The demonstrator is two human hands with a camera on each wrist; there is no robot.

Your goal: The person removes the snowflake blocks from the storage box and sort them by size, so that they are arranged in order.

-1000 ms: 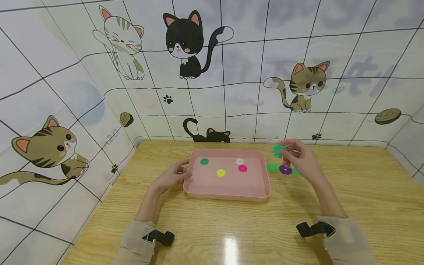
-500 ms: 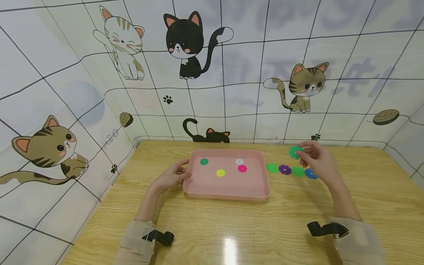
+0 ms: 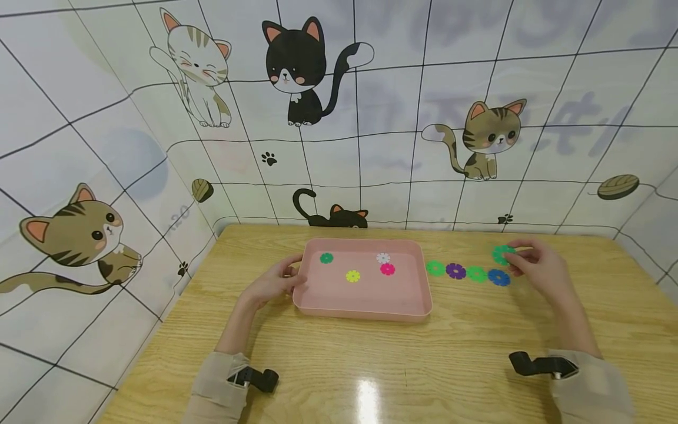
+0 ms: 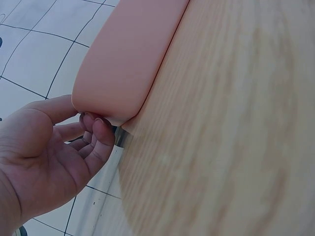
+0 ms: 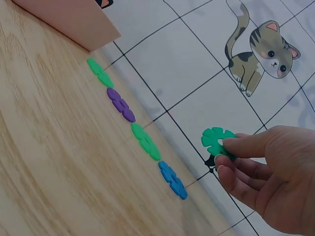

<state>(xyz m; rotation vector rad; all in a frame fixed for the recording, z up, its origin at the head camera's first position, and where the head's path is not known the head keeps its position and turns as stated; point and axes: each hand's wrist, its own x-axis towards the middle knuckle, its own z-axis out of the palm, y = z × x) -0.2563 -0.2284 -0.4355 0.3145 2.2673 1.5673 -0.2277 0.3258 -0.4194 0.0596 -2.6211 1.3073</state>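
Note:
My right hand (image 3: 545,268) pinches a green notched plastic disc (image 5: 215,140) between thumb and fingers, held above the table. Beneath and left of it, a row of flat discs lies on the wood: a light green disc (image 3: 436,268), a purple disc (image 3: 455,271), another light green disc (image 3: 477,274) and a blue disc (image 3: 499,277). At the left end of the pink tray (image 3: 360,303), my left hand (image 3: 272,284) grips the rim, thumb against the wall and fingers curled at the side. Inside the tray lie a dark green disc (image 3: 326,258), a yellow disc (image 3: 353,276), a white disc (image 3: 383,258) and a pink disc (image 3: 388,269).
The wooden table (image 3: 339,359) meets a wall (image 3: 392,118) printed with cartoon cats behind the tray. Side walls rise at left and right. Black straps (image 3: 254,380) with small mounts sit on both sleeved wrists.
My right hand has carried the green disc rightward past the row, and lower in the last half second. The blue disc now shows uncovered. My left hand and the tray stay put.

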